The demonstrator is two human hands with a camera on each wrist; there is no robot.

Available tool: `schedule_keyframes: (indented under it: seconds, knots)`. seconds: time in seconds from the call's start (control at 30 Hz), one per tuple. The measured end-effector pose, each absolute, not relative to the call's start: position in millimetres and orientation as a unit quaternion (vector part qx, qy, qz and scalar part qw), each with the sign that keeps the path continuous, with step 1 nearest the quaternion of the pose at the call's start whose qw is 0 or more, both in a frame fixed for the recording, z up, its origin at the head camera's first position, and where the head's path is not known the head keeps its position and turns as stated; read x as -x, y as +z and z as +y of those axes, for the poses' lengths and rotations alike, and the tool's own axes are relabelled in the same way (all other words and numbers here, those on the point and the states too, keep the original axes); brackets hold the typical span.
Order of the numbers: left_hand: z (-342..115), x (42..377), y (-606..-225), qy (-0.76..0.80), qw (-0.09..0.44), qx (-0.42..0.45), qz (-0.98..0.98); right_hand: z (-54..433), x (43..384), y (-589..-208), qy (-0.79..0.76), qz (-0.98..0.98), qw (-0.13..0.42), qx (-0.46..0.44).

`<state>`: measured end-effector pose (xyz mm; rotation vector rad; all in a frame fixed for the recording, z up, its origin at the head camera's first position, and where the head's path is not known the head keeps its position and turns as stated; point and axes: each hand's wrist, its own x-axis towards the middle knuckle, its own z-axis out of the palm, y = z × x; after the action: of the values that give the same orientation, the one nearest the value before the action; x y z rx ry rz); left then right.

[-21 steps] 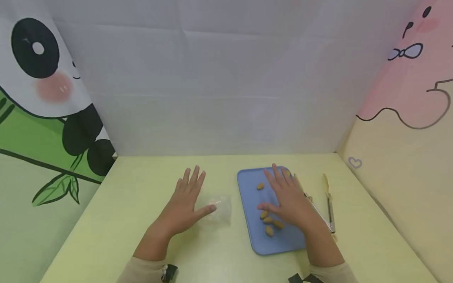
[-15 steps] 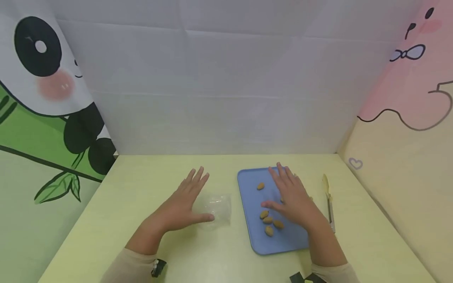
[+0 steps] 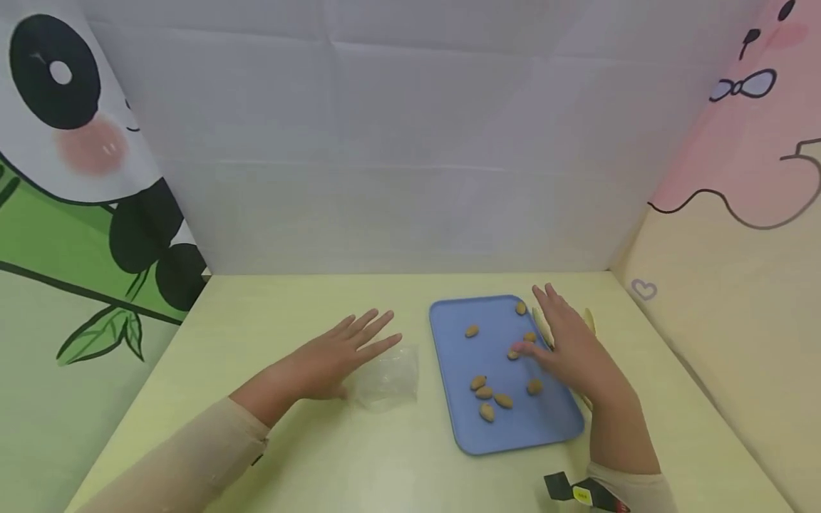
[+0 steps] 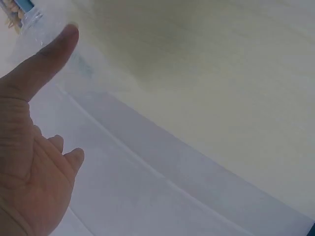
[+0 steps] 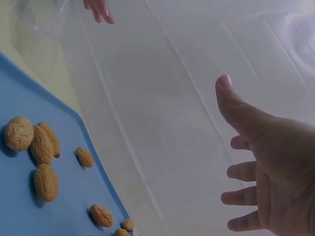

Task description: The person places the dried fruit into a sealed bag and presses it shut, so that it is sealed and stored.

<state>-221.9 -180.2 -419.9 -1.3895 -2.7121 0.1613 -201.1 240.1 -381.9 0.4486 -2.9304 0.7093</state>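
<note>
My left hand (image 3: 327,362) hovers at the left side of a clear plastic container (image 3: 393,385), its fingers straight and holding nothing. In the left wrist view, the thumb (image 4: 49,61) overlaps that see-through plastic. Over the right edge of a blue tray (image 3: 513,431) is my right hand (image 3: 580,353), fingers extended and thumb pointing left. It largely covers a pair of tongs (image 3: 542,328) with yellowish tips, lying spread beside the tray. Several brown wrinkled nuts (image 5: 46,183) are scattered on the tray, some of them clustered near its front.
The pale yellow tabletop (image 3: 282,313) ends at a white cloth backdrop (image 3: 410,214). Cartoon-printed panels rise on the left (image 3: 83,235) and right (image 3: 731,299). A black strap device (image 3: 577,491) sits on the right sleeve.
My left hand has tipped over toward the clear container, its forearm swinging out to the left. The right hand has shifted right, off most of the tray and over the tongs, uncovering more nuts.
</note>
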Motion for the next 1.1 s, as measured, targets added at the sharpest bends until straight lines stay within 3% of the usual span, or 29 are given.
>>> schedule_keyframes:
  seconds: [0.13,0.57,0.97,1.1]
  knots:
    - [-165.4,229.3,-423.0,0.108,0.051,0.485,-0.866,254.2,199.6,-379.2,0.252,-0.959,0.032,-0.129]
    - [-147.4,227.6,-434.9,0.116,-0.009,0.514,-0.85,302.2,195.9,-379.2,0.235,-0.971,-0.012,-0.041]
    - [-147.4,226.0,-430.5,-0.17,-0.125,0.376,-0.902,336.6,197.5,-397.2,0.203,-0.978,-0.055,-0.006]
    - [-149.3,220.2,-425.0,-0.237,-0.136,0.334,-0.902,342.2,198.3,-402.8,0.194,-0.978,-0.082,-0.001]
